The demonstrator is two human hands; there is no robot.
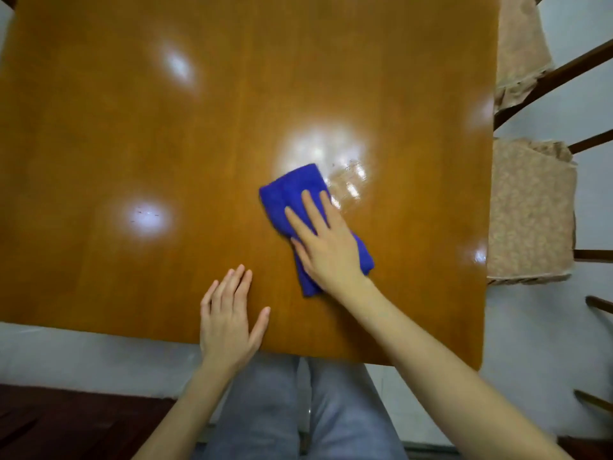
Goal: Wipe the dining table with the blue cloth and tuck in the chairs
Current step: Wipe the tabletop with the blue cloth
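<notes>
The right hand (326, 242) lies flat with fingers spread straight on the folded blue cloth (292, 197), pressing it onto the wooden dining table (132, 127), the cloth poking out beyond the fingertips and behind the wrist. Just left of that hand and nearer the table's edge, the left hand (227, 318) rests open, palm down, holding nothing. Well off to the right of the cloth hand, two chairs (530, 210) with beige seat covers stand beside the table.
</notes>
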